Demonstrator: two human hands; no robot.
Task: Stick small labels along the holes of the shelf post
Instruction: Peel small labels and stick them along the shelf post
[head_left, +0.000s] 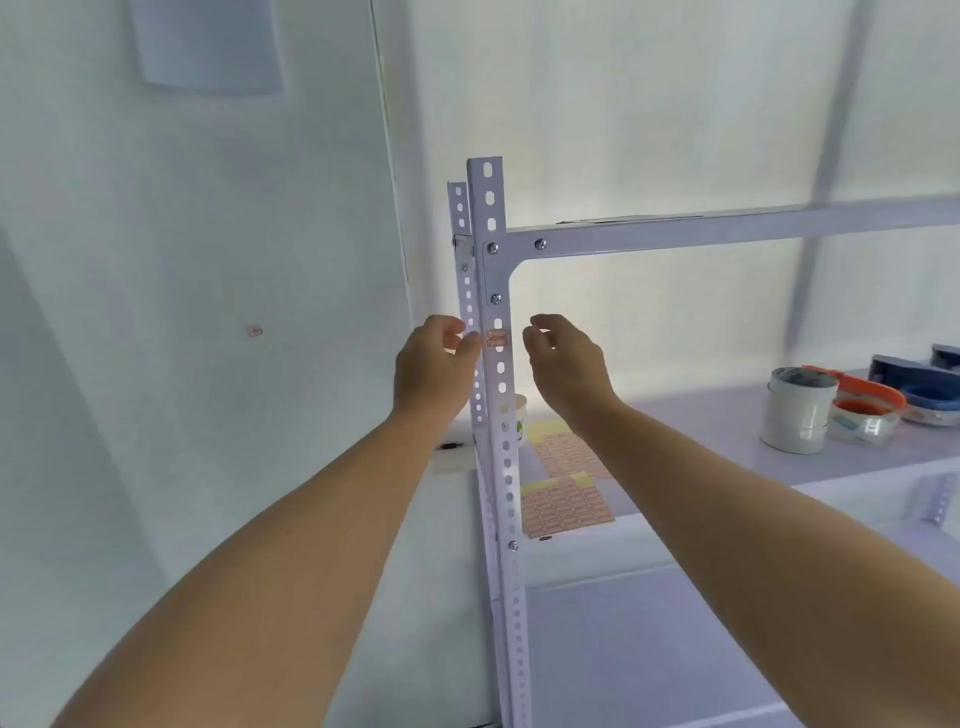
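— Hands?
— Two: left hand (434, 369), right hand (566, 369).
— Perforated posts at twelve o'clock?
— Two: shelf post (492, 208), rear post (459, 205).
— Stuck labels?
— Seemingly two post labels (496, 339); one wall label (254, 331) at nine o'clock.
— Label sheets?
— Two at five o'clock: near sheet (566, 509), far sheet (569, 454).
— Bolts (496, 299)?
— Four.

Both forearms bare to frame edge; left hand (434, 364), right hand (563, 364) bare.
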